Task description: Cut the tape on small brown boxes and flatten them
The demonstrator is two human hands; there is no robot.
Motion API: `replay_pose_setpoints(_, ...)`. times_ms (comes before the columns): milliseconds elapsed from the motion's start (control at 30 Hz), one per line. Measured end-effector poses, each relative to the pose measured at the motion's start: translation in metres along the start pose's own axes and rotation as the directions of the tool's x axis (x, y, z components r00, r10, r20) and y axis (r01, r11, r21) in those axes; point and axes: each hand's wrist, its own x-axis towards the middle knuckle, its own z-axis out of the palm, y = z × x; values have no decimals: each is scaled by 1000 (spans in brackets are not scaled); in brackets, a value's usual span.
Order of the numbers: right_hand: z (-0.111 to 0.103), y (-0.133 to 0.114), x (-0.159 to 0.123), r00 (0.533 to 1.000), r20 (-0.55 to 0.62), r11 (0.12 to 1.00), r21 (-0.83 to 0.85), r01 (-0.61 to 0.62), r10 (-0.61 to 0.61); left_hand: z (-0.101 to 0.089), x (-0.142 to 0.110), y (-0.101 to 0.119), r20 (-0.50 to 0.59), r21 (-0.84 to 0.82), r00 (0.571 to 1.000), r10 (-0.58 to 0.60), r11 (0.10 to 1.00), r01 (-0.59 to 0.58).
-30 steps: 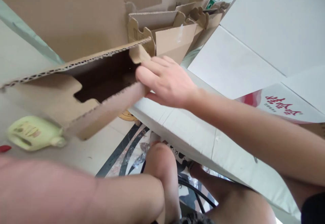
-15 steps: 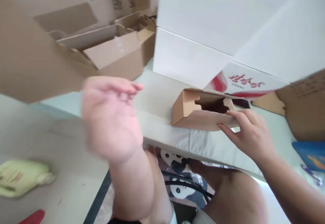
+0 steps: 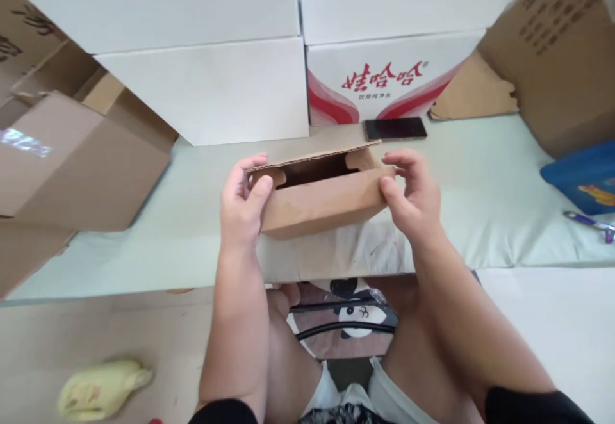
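Observation:
A small brown cardboard box with an open top slot rests on the pale table straight in front of me. My left hand grips its left end, thumb on the front face and fingers curled over the top edge. At the box's right end my right hand pinches the corner, thumb in front and fingers bent above the flap.
White cartons, one with red print, stand behind the box. A black phone lies by them. Brown boxes sit at the left and at the right. A blue item and scissors lie right. A yellow object lies on the floor.
My view swung right to face the table. The small box was set down by my right hand, and my left hand came over and took hold of its left end.

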Motion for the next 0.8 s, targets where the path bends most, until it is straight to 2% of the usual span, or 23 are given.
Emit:
replay_pose_setpoints(133, 10, 19, -4, 984, 62, 971, 167, -172, 164, 12, 4, -4, -103, 79, 994, 36, 996, -27)
replay_pose_setpoints(267, 13, 19, -8, 959, 108, 923, 262, -281, 261, 16, 1, -8, -171, 92, 983, 73, 994, -57)
replay_pose_setpoints(367, 15, 20, -11, 953, 129, 906, 296, -302, 275, 12, 0, -12, -149, 86, 987, 66, 995, -54)
replay_pose_setpoints(500, 24, 35, -17, 966, 91, 922, 289, -257, 240, 2, 2, -18, -93, 71, 995, -40, 996, 47)
replay_pose_setpoints(600, 27, 47, -19, 946, 128, 894, 310, -323, 298, -7, 5, -22, -84, 47, 990, -115, 992, 119)
replay_pose_setpoints(667, 24, 49, -20, 924, 199, 895, 249, -370, 326, -13, 8, -25, -105, 11, 983, -147, 989, 149)
replay_pose_setpoints(767, 15, 47, -21, 879, 310, 925, -1, -380, 362, -26, 15, -28, -174, -72, 966, -193, 980, 183)
replay_pose_setpoints(800, 14, 47, -22, 867, 352, 935, -82, -346, 352, -31, 17, -29, -202, -101, 955, -216, 975, 199)
